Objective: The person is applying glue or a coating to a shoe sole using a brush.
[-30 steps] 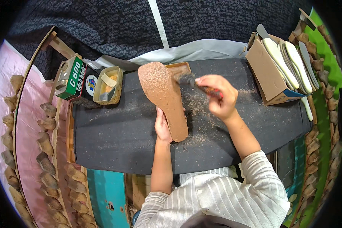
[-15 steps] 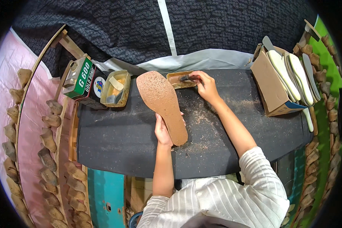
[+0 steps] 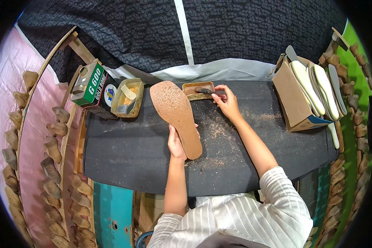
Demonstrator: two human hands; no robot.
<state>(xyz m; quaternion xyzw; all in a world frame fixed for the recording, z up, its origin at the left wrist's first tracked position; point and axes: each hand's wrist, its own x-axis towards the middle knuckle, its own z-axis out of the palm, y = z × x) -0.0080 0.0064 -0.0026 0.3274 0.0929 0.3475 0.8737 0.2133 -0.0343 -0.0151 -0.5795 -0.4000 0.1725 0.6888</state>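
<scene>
Left hand (image 3: 177,142) is gripping the brown sole (image 3: 175,117) from underneath; right hand (image 3: 227,103) pinches a brush (image 3: 205,91) in the little tray (image 3: 191,87) at 12 o'clock.

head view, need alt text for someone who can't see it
A person's left hand holds a brown shoe sole over a dark worktable, while the right hand dips a brush into a small tray. A box of pale insoles stands at right.

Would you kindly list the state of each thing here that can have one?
Left hand: gripping the brown sole, propped up off the table.
Right hand: holding a brush in the small tin.
Tray: open, with glue.
Cardboard box: open, holding pale insoles.
</scene>
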